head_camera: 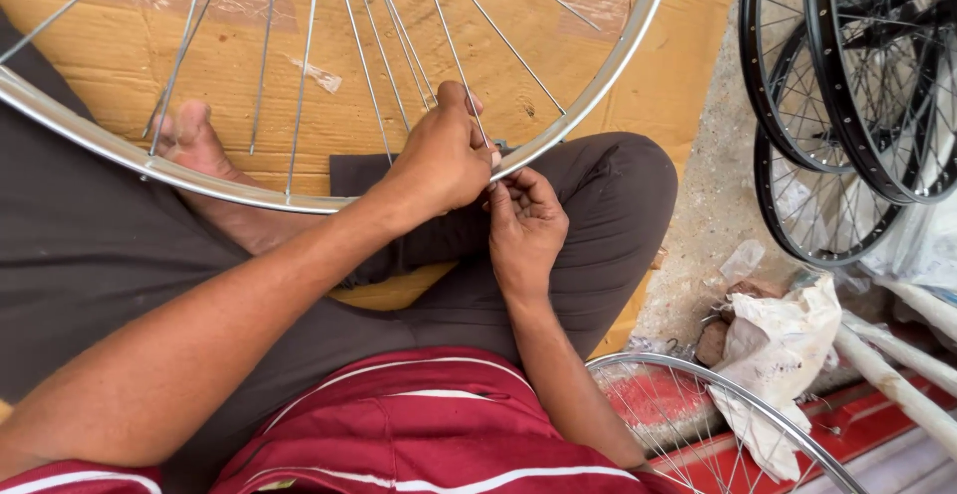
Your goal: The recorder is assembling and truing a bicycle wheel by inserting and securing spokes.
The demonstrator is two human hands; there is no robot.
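Note:
A silver bicycle wheel rim with thin steel spokes lies across my lap over brown cardboard. My left hand is closed around one spoke just inside the rim's near edge. My right hand sits directly below the rim at the same spot, its fingertips pinched at the spoke's end where it meets the rim. What the right fingers pinch is too small to see. I sit cross-legged in dark trousers, with a bare foot under the spokes.
Black spoked wheels lean at the upper right. A second silver rim lies by my right side, next to a crumpled white bag and white tubes on a red surface. Flattened cardboard covers the floor.

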